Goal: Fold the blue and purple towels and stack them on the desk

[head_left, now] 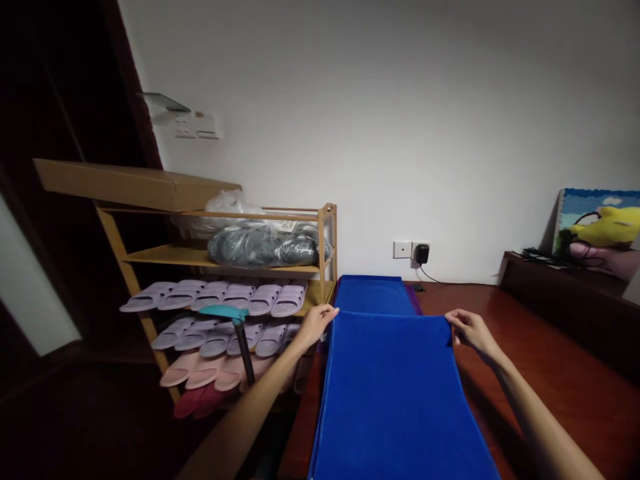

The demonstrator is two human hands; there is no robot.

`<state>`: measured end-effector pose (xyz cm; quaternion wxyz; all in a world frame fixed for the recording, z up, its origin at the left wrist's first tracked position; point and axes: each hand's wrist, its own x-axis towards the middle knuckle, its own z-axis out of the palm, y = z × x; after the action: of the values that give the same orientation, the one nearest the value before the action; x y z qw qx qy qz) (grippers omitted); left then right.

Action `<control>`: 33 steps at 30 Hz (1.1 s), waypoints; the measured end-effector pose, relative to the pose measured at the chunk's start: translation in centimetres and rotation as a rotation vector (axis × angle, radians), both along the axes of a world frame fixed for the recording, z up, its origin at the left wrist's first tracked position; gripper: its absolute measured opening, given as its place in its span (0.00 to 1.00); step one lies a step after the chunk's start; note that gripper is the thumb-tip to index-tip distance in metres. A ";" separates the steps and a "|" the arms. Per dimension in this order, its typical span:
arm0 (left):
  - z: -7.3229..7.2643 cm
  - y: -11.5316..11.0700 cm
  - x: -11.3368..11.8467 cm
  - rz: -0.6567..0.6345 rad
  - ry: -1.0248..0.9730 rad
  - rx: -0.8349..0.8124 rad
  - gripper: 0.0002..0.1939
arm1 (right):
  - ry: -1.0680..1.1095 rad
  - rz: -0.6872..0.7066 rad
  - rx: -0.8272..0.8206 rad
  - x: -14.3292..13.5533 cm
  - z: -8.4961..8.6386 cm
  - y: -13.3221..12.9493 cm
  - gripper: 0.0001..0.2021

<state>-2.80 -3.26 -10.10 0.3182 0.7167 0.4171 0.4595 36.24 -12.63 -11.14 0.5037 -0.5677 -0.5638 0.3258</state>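
Note:
A long blue cloth [395,393] stretches from the bottom edge of the view toward the wall, over a reddish-brown wooden table. My left hand [320,322] pinches its far left corner between thumb and fingers. At the far right corner, my right hand [465,328] holds the cloth the same way. The edge between both hands is straight and taut. Beyond it lies another blue cloth section [373,293], with a purple edge showing on its right side. Whether the two sections join is hidden.
Left of the table [540,327] stands a wooden rack [329,247] with slippers, a plastic-wrapped bundle [265,245] and a cardboard box [135,187]. A teal-topped pole [243,350] is before it. A plugged-in adapter [423,253] and a raised ledge with toys are behind and right.

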 end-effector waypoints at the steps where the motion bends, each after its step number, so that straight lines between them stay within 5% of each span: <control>1: -0.1 0.3 0.1 0.006 0.008 -0.011 0.24 | 0.011 -0.001 -0.020 0.0 -0.4 0.4 0.24; 9: 0.2 2.2 1.2 0.054 0.073 -0.128 0.23 | 0.003 -0.056 -0.018 0.5 -1.3 4.0 0.23; 16: 1.2 5.6 3.1 0.225 0.212 -0.120 0.18 | -0.067 -0.136 -0.010 1.0 -1.6 8.4 0.23; 25: -0.9 8.1 5.2 0.308 0.479 -0.272 0.16 | -0.218 -0.251 -0.078 0.3 -3.6 11.8 0.14; 33: -2.0 7.0 6.4 0.349 0.725 0.027 0.18 | -0.562 -0.333 -0.094 -1.9 -5.0 12.5 0.21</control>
<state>3.65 3.79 -12.13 0.0583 0.7549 0.6116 0.2295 34.33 -0.16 -16.16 0.3478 -0.7425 -0.5645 0.0951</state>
